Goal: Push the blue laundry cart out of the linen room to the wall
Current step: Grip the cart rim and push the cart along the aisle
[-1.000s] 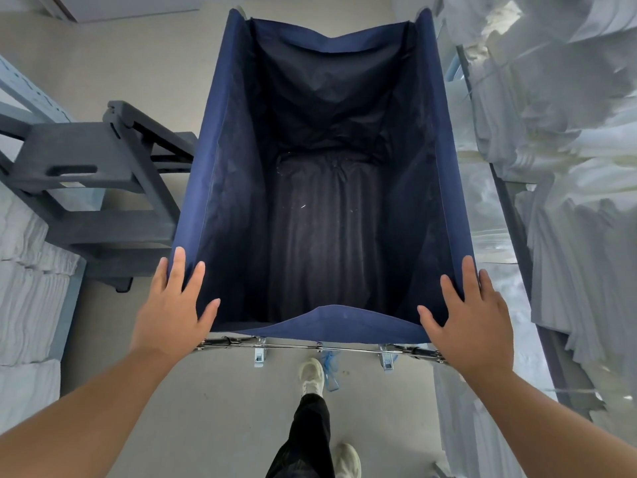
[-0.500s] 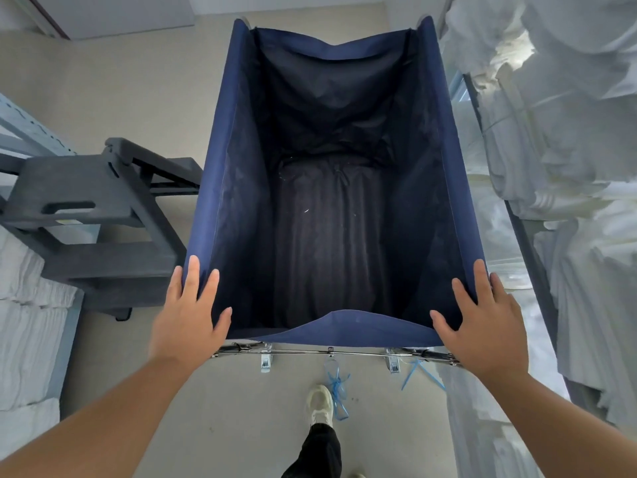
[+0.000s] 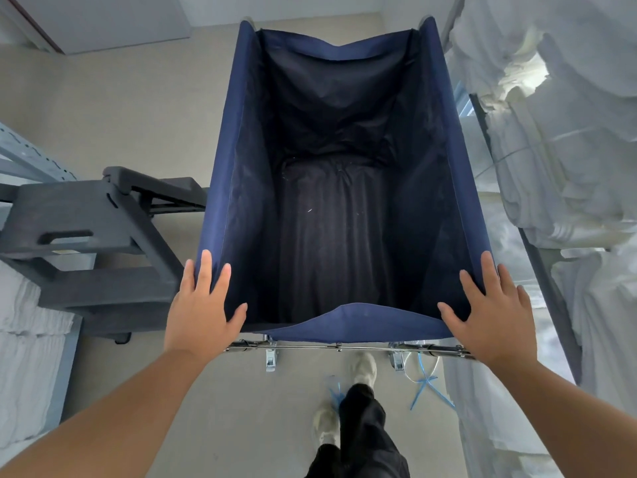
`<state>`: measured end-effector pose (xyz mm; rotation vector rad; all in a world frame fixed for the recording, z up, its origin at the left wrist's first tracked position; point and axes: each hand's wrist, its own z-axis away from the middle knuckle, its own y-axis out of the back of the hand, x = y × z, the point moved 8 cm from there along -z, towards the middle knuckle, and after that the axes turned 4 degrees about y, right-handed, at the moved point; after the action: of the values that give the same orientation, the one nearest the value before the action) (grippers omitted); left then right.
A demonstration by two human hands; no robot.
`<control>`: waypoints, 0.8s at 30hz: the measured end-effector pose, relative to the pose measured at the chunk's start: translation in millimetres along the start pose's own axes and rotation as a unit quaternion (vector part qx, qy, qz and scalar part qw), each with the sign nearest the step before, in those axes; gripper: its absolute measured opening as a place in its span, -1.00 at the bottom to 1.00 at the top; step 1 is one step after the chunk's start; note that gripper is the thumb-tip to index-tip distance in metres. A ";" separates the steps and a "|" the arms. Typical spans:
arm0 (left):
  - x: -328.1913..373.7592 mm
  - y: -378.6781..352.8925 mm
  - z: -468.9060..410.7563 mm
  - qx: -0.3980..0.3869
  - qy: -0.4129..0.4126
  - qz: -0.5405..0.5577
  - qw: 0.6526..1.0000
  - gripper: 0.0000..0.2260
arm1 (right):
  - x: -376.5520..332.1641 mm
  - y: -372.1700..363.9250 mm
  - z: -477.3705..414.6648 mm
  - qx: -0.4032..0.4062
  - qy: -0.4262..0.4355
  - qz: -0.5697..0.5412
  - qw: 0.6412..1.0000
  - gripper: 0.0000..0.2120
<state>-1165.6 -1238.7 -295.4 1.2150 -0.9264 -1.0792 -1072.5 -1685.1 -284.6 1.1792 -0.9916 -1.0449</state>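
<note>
The blue laundry cart fills the middle of the view, a deep empty bag of dark blue fabric on a metal frame. My left hand lies over its near left corner, fingers spread along the rim. Over the near right corner my right hand presses the same way. Both arms are stretched out. A pale wall shows beyond the cart's far end.
A dark grey step stool stands close to the cart's left side, by a grey shelf with folded white linen. Bagged white linen on racks crowds the right side. Blue straps lie on the beige floor near my feet.
The cart has rolled forward with me. The step stool and the linen racks have slid nearer and back past the cart's sides. My hands have stayed on the near corners.
</note>
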 end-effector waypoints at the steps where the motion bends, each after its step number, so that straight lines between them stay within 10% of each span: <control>1: 0.1 0.9 -5.3 0.001 0.000 -0.002 1.000 -0.33 | 0.0 0.2 -5.0 -0.002 -0.001 0.001 1.000 -0.27; 24: -0.6 18.4 -119.9 -0.013 -0.003 -0.009 1.000 -0.40 | 0.6 8.3 -116.5 -0.016 -0.012 0.021 1.000 -0.30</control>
<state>-1048.3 -1207.6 -293.4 1.2010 -0.9044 -1.1060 -958.8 -1659.2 -290.1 1.1161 -1.0111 -1.0407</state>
